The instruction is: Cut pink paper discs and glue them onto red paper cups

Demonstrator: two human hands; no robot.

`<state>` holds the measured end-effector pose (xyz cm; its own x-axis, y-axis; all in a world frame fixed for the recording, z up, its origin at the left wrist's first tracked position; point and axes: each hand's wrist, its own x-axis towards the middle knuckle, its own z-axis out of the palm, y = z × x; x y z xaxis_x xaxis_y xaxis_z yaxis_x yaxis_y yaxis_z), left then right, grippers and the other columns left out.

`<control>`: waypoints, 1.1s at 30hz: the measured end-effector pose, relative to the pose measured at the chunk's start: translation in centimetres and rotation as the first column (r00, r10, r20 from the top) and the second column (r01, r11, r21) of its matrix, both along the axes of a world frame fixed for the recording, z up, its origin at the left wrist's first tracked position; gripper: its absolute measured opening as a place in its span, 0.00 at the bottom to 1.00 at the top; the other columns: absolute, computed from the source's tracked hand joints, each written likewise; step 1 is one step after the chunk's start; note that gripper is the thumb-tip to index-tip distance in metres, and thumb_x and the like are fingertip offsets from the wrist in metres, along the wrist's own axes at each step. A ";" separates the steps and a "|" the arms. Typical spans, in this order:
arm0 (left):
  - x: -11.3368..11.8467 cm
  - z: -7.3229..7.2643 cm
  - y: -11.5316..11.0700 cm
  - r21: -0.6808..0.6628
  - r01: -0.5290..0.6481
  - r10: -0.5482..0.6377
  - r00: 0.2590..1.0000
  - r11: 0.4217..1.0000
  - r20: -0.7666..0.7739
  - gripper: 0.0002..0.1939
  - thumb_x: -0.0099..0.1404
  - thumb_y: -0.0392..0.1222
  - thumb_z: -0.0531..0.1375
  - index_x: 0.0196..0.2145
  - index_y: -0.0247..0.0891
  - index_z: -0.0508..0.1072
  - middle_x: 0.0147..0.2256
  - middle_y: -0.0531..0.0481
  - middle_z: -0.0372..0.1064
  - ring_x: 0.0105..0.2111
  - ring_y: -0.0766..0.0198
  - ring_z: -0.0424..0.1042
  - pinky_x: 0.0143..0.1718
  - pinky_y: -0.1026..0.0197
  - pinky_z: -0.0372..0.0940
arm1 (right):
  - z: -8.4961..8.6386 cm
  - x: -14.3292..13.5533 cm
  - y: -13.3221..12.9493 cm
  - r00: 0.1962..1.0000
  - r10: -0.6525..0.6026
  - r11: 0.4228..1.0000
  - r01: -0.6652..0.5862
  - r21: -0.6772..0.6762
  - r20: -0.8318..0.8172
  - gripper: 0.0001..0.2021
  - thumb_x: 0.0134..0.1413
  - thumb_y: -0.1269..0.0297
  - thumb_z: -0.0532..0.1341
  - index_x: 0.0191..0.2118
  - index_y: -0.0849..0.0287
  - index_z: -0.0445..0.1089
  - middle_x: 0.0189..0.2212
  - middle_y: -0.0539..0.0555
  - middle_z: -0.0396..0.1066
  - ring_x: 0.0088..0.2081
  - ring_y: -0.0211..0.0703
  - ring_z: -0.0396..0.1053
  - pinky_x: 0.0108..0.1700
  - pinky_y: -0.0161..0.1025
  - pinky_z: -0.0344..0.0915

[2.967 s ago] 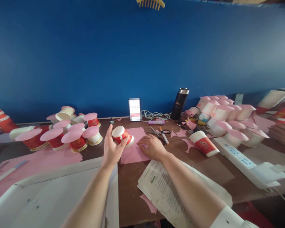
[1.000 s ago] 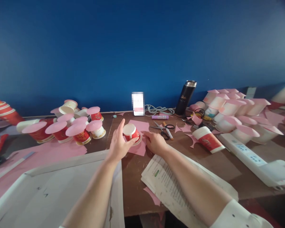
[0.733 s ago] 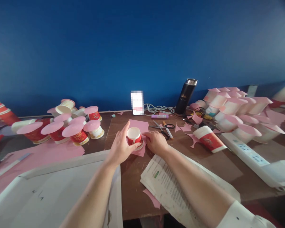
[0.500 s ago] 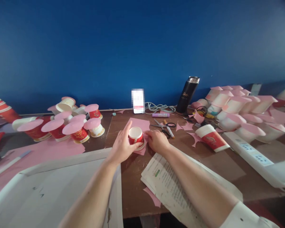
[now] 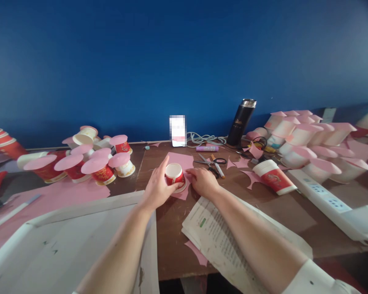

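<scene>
A red-and-white paper cup (image 5: 174, 173) stands on a pink paper sheet (image 5: 184, 159) in the middle of the table. My left hand (image 5: 160, 182) is wrapped round the cup's left side, thumb across its front. Just right of the cup, my right hand (image 5: 204, 181) rests by the sheet with its fingers pressed together at the paper's edge; what they pinch, if anything, is too small to tell. Scissors (image 5: 209, 162) and an orange-and-white cutter (image 5: 218, 166) lie behind my right hand. Beyond them is a purple tube (image 5: 207, 149).
Cups with pink discs (image 5: 95, 164) stand at left; many more cups with pink paper (image 5: 322, 168) are at right. A black flask (image 5: 241, 122), stacked cups (image 5: 274, 177), a power strip (image 5: 325, 198), a lit phone (image 5: 178, 131), a newspaper (image 5: 214, 232) and a white board (image 5: 79, 245) surround my hands.
The cup has tilted or shifted very slightly to the left in my left hand. My right hand has hardly moved.
</scene>
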<state>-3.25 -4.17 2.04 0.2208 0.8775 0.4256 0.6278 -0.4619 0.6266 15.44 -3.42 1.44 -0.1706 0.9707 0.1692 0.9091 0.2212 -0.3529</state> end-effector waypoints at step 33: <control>-0.1 -0.5 0.3 -0.010 0.018 -0.019 0.997 1.000 -0.080 0.44 0.54 0.50 0.65 0.64 0.46 0.48 0.62 0.41 0.54 0.60 0.47 0.56 0.57 0.45 0.55 | 0.5 0.2 -0.2 0.999 -0.037 0.998 0.039 0.042 -0.039 0.18 0.58 0.68 0.51 0.52 0.52 0.69 0.48 0.52 0.73 0.50 0.45 0.67 0.51 0.38 0.60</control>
